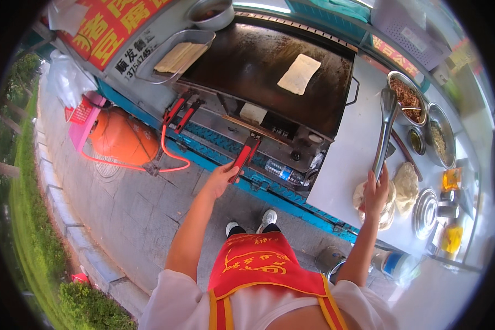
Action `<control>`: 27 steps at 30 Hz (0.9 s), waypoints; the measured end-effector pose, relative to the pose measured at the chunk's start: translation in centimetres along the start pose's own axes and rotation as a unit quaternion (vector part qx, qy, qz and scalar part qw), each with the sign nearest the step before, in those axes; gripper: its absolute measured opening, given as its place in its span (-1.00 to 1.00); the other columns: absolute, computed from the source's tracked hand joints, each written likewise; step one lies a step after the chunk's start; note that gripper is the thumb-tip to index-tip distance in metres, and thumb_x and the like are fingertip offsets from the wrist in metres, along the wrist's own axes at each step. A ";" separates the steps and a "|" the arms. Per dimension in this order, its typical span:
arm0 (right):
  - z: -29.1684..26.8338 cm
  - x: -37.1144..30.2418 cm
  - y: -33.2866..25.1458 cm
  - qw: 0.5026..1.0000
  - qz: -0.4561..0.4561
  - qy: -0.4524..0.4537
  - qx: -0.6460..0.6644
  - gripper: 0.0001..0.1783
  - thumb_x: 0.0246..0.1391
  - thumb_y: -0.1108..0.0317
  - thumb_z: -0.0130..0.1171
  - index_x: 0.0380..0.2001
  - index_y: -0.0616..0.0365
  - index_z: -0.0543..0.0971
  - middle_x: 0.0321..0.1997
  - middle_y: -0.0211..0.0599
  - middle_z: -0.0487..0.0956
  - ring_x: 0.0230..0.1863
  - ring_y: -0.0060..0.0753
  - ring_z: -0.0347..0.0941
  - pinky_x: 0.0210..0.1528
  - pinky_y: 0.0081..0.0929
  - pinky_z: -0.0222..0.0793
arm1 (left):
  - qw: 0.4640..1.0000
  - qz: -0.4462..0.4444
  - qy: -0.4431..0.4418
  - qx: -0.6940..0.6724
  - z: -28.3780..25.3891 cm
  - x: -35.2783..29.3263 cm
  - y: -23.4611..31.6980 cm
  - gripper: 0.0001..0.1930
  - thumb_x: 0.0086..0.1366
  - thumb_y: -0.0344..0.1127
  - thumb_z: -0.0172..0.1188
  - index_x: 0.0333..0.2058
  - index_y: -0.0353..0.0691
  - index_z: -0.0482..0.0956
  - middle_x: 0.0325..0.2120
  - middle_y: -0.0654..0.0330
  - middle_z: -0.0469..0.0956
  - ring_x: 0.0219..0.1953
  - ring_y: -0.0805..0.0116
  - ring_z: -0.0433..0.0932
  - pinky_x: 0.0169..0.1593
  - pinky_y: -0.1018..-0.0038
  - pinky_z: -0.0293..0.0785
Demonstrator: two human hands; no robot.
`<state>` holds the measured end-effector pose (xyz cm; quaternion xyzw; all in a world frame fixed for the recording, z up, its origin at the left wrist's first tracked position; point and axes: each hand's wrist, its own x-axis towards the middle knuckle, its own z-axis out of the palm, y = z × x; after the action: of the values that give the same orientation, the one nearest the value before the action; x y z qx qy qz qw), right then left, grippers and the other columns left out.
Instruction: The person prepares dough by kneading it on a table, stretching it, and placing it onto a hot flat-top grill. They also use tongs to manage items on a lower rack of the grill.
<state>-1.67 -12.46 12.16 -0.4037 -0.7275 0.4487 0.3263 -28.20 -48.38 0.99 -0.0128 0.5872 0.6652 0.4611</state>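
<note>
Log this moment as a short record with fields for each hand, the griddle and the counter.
left hand: the left hand grips a red lever handle at the cart's front
right hand: the right hand holds metal tongs upright over the counter
griddle: the black griddle carries one flat square of dough
counter: the white counter holds dough lumps and metal bowls of filling
below: an orange gas cylinder lies on the pavement

Outdoors in daylight: my cart's steel bench (346, 159) on grey paving (132, 209), curb (66, 220), grass (22, 220), maybe trees far left.
</note>
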 end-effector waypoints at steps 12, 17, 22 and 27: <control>1.5 -21.7 -1.8 0.900 0.280 -0.300 0.144 -0.74 0.23 0.29 -0.05 -0.05 0.10 0.44 -0.57 -0.56 0.35 -0.59 -0.74 0.25 -0.58 -0.74 0.17 | 0.999 -0.017 -0.002 0.050 -6.5 -22.0 -9.1 -0.55 0.35 -0.23 0.07 0.16 -0.26 0.35 -0.28 0.24 0.55 -0.45 0.57 0.43 -0.31 0.61 0.37; 4.1 -26.4 -1.9 0.866 0.346 -0.313 0.183 -0.65 0.21 0.30 0.01 0.04 0.14 0.42 -0.42 -0.46 0.44 -0.53 -0.69 0.32 -0.60 -0.70 0.23 | 1.000 -0.026 0.014 0.010 -8.7 -27.9 -12.0 -0.55 0.35 -0.27 0.09 0.17 -0.27 0.35 -0.30 0.24 0.56 -0.45 0.57 0.44 -0.34 0.61 0.37; 6.8 -28.5 -2.5 0.855 0.342 -0.327 0.212 -0.57 0.22 0.27 0.01 0.13 0.14 0.35 -0.16 -0.35 0.52 -0.52 -0.61 0.39 -0.62 -0.64 0.32 | 1.000 -0.004 -0.002 -0.003 -9.5 -29.6 -12.7 -0.56 0.35 -0.28 0.10 0.16 -0.27 0.35 -0.32 0.26 0.57 -0.47 0.59 0.44 -0.37 0.62 0.36; 8.4 -29.1 -3.2 0.849 0.346 -0.338 0.215 -0.57 0.24 0.25 -0.03 0.14 0.15 0.34 -0.12 -0.33 0.53 -0.53 -0.60 0.42 -0.64 -0.64 0.34 | 1.000 0.006 0.000 -0.001 -9.6 -29.9 -13.0 -0.56 0.34 -0.27 0.10 0.16 -0.23 0.36 -0.32 0.29 0.57 -0.49 0.61 0.44 -0.40 0.64 0.34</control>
<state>3.81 -42.23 8.55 -0.3725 -0.4919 0.7861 -0.0372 -7.96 -75.38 4.71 -0.0097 0.5864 0.6684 0.4574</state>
